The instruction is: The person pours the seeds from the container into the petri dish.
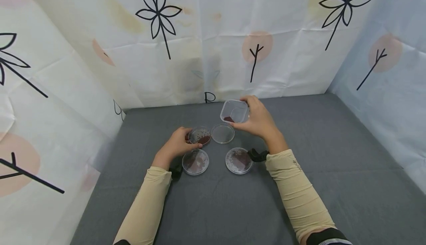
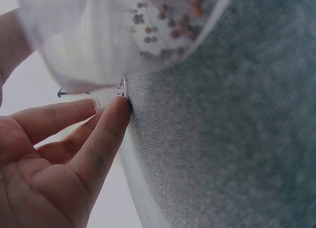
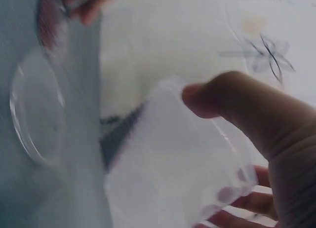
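My right hand (image 1: 259, 121) holds a clear square plastic container (image 1: 235, 108), tilted above the table, with a little reddish-brown grain pooled in its near corner. The thumb and fingers are on opposite sides of that container (image 3: 163, 164) in the right wrist view. My left hand (image 1: 175, 144) pinches the rim of the back-left petri dish (image 1: 199, 134), which holds scattered reddish-brown grains. Directly to its right lies another clear petri dish (image 1: 223, 133) with no grains visible. In the left wrist view, a nearer dish (image 2: 163, 35) shows small round brown and orange grains.
Two more petri dishes with reddish-brown grains, front-left (image 1: 195, 167) and front-right (image 1: 239, 165), lie on the grey tabletop (image 1: 229, 208) between the forearms. A dark wrist strap (image 1: 257, 155) sits close to the front-right dish. Patterned white cloth (image 1: 219, 52) walls the back and sides.
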Available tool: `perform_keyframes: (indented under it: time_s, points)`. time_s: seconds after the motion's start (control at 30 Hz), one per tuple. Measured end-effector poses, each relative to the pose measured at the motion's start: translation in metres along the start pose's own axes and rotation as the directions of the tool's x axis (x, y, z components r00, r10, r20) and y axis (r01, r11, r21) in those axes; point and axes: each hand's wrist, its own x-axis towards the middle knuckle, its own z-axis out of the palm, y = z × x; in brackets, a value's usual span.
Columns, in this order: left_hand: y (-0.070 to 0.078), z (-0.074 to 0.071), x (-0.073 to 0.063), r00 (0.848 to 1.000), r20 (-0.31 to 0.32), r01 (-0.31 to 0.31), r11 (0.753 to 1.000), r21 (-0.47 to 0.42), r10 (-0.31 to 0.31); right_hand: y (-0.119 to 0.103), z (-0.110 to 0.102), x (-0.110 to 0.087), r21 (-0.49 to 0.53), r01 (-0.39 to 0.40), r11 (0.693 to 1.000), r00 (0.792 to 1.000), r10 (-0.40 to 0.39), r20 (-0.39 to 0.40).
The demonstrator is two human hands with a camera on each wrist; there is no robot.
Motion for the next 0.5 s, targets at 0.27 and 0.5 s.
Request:
perform_keyframes:
  time_s: [0.27,0.5]
  points:
    - [0.0,0.001,0.0,1.0,0.001,0.007,1.0,-0.011,-0.007,0.038,-0.034,-0.007,0.099,-0.181,0.979,0.981,0.172,0.09]
    - [0.0,0.001,-0.002,1.0,0.004,0.013,1.0,-0.01,-0.013,0.066,-0.045,-0.015,0.125,-0.273,0.954,0.949,0.245,0.201]
